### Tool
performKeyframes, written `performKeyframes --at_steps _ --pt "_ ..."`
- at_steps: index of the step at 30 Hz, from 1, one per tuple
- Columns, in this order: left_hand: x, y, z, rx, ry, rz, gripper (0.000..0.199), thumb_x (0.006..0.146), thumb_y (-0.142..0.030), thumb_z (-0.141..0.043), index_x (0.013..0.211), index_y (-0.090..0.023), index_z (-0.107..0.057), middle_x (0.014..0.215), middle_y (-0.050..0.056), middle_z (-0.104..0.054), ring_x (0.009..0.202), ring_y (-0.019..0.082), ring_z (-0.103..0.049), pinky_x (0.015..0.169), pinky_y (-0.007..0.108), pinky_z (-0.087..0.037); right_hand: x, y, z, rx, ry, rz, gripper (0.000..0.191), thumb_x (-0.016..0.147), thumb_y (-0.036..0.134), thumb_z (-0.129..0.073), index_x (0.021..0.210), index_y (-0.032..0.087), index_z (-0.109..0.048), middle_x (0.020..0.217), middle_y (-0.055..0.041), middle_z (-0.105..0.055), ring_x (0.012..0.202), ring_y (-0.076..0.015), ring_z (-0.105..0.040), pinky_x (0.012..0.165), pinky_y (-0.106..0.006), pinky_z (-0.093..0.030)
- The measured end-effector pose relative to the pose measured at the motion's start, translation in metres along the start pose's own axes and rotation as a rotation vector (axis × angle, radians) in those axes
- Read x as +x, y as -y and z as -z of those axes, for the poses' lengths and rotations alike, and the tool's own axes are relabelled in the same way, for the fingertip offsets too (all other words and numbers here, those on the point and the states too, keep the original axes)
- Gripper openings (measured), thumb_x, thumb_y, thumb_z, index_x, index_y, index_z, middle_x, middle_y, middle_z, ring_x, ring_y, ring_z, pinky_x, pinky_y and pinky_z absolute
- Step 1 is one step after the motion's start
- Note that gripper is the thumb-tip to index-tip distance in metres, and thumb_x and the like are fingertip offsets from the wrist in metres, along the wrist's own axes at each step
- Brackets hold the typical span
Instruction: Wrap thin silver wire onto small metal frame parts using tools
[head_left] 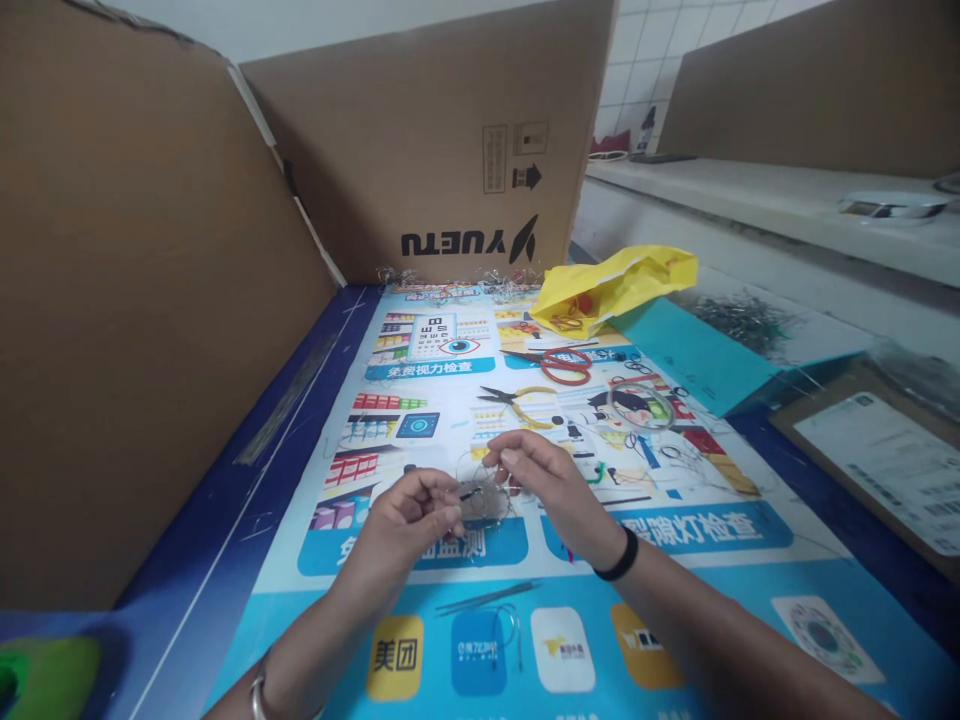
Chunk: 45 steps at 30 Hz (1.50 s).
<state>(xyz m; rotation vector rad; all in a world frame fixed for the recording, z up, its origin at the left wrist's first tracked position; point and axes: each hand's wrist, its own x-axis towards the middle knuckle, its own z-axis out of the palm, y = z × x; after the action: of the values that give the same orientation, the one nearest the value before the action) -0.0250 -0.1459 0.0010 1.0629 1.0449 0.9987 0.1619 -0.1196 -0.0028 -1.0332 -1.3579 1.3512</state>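
In the middle of the view, my left hand is closed in a pinch at the left edge of a small, roundish tangle of thin wire. My right hand is on its other side, thumb and index finger pressed together on what looks like a fine wire strand. The exact shape of the wire piece is too fine to make out. Beyond my hands lie yellow-handled pliers and red-handled scissors. Closer to me, tweezers and a bent loop of thin wire rest on the printed sheet.
Cardboard panels wall the left and back. At the right are a yellow bag, a coil of wire, a teal sheet, a heap of short wires and a labelled cardboard piece. Wire scraps line the back.
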Motion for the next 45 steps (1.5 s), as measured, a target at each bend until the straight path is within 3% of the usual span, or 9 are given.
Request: performKeyframes --at_steps 6,13,24,33,45 --pt "0.002 0.004 0.003 0.004 0.038 0.005 0.019 0.074 -0.023 -0.066 0.09 -0.017 -0.057 0.075 -0.001 -0.057 0.062 0.01 -0.056 0.06 0.023 -0.044 0.001 0.0 -0.001 -0.007 -0.043 0.073 0.02 0.081 0.035 -0.055 0.092 0.019 -0.06 0.087 -0.0026 -0.062 0.07 -0.012 -0.054 0.061 -0.024 -0.042" --pt "0.002 0.005 0.004 0.012 0.035 0.01 0.018 0.074 -0.023 -0.066 0.088 -0.017 -0.057 0.069 -0.003 -0.055 0.062 0.008 -0.056 0.06 0.021 -0.043 0.0 -0.001 0.002 -0.079 0.02 0.098 0.025 0.086 0.038 -0.049 0.089 0.019 -0.064 0.076 -0.0009 -0.06 0.065 -0.0105 -0.052 0.06 -0.023 -0.041" --pt "0.004 0.003 0.002 -0.047 -0.035 -0.002 0.021 0.071 -0.024 -0.068 0.086 -0.016 -0.056 0.066 -0.002 -0.058 0.06 0.008 -0.056 0.057 0.02 -0.043 0.002 0.002 0.003 -0.209 -0.022 0.104 0.023 0.083 0.037 -0.052 0.083 0.019 -0.065 0.074 -0.0003 -0.061 0.07 -0.0125 -0.054 0.065 -0.025 -0.042" --pt "0.003 -0.001 0.0 -0.076 -0.074 -0.007 0.023 0.069 -0.023 -0.069 0.087 -0.016 -0.057 0.072 -0.002 -0.058 0.061 0.008 -0.058 0.058 0.02 -0.045 0.0 0.002 0.003 -0.199 0.056 0.111 0.022 0.081 0.038 -0.054 0.087 0.018 -0.061 0.08 -0.0015 -0.061 0.073 -0.0126 -0.055 0.066 -0.025 -0.044" --pt "0.001 0.001 0.003 -0.104 -0.059 -0.017 0.023 0.069 -0.023 -0.069 0.087 -0.016 -0.056 0.066 -0.001 -0.06 0.062 0.008 -0.057 0.058 0.02 -0.046 -0.006 -0.004 -0.009 -0.549 0.069 0.316 0.039 0.067 0.032 -0.07 0.1 0.019 -0.056 0.086 -0.0027 -0.058 0.073 -0.0135 -0.052 0.064 -0.027 -0.045"
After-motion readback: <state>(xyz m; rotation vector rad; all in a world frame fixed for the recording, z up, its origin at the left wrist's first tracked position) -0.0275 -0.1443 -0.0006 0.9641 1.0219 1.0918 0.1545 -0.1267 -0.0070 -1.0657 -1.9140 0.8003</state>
